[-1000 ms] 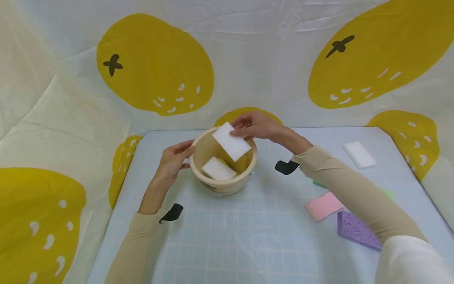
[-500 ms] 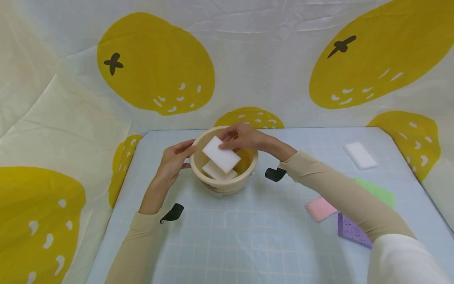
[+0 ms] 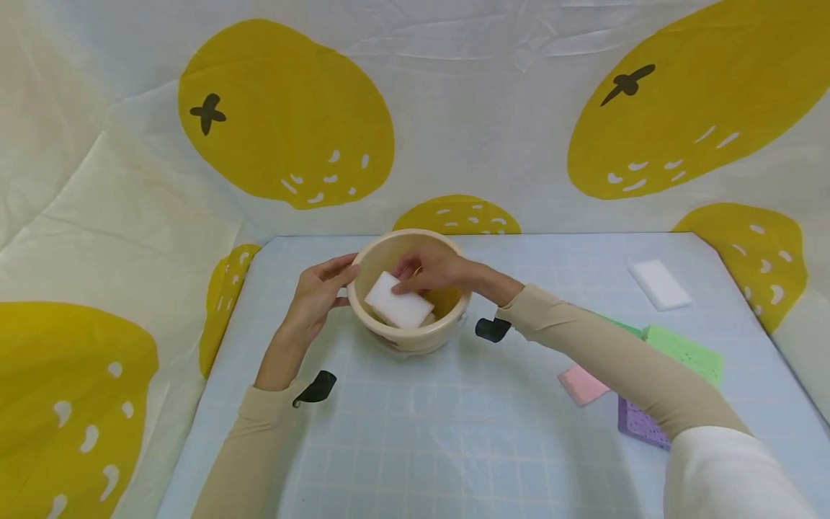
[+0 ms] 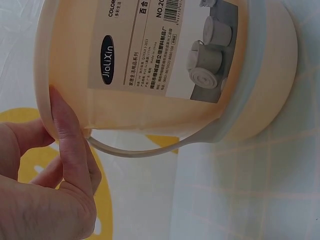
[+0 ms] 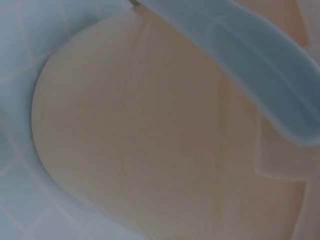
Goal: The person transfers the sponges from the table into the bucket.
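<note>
A cream plastic bucket (image 3: 420,340) stands upright on the table in the head view. My left hand (image 3: 314,294) pinches its left rim; the left wrist view shows that hand (image 4: 60,185) at the rim above the grey handle (image 4: 135,153). Reaching inside the bucket, my right hand (image 3: 433,269) holds a white sponge (image 3: 397,303) between thumb and fingers. Underneath lies another white sponge, almost fully covered. Only the bucket's outer wall (image 5: 130,125) and part of the handle (image 5: 260,65) fill the right wrist view; the right hand is not seen there.
To the right lie a white sponge (image 3: 660,284), a green sponge (image 3: 687,352), a pink sponge (image 3: 582,385) and a purple sponge (image 3: 638,422), some partly behind my right forearm. A lemon-print sheet (image 3: 473,130) rises behind the table (image 3: 415,432).
My right hand has moved left and down into the bucket with the white sponge, bringing it over the sponge inside. The left hand has stayed at the rim.
</note>
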